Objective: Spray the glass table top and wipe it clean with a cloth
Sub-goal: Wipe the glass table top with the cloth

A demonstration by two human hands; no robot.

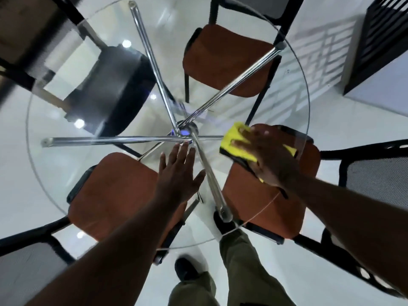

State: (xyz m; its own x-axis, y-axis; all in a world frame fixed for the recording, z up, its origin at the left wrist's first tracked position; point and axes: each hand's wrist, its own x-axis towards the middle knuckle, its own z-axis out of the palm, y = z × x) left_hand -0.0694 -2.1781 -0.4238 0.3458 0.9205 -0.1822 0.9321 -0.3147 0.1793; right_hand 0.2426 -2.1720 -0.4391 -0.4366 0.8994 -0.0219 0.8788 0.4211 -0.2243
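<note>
1. Cloth [234,140]: yellow, with a dark edge or underside showing at its near side. It lay flat on the glass tabletop [55,164], just right of the chrome hub [185,128].
2. Right hand [269,157] lay on top of the cloth, covering its right part. Its grip was apart: the fingers were spread and fairly straight, pressing down rather than pinching.
3. Handling, my judgement: the cloth looked soft, light and limp. It would bunch or fold if pushed from one edge, so a flat palm over its middle seemed the sound hold. On wet glass it ought to slide easily.
4. Left hand [178,173] rested on the glass just near of the hub. Its grip was apart as well, fingers straight and thumb out, holding nothing. It read as a brace.
5. Tabletop: round, clear, with a thin rim. It looked stiff, smooth and breakable, so it probably wanted even pressure and no leaning near the rim.
6. Look of the glass: bright ceiling-light reflections left of the hub. I could not tell spray film or streaks from glare.
7. Under the glass, chrome legs [212,93] crossed at the hub. Orange-seated chairs [225,62] stood beyond it and on either near side.
8. No spray bottle was in sight.
</note>
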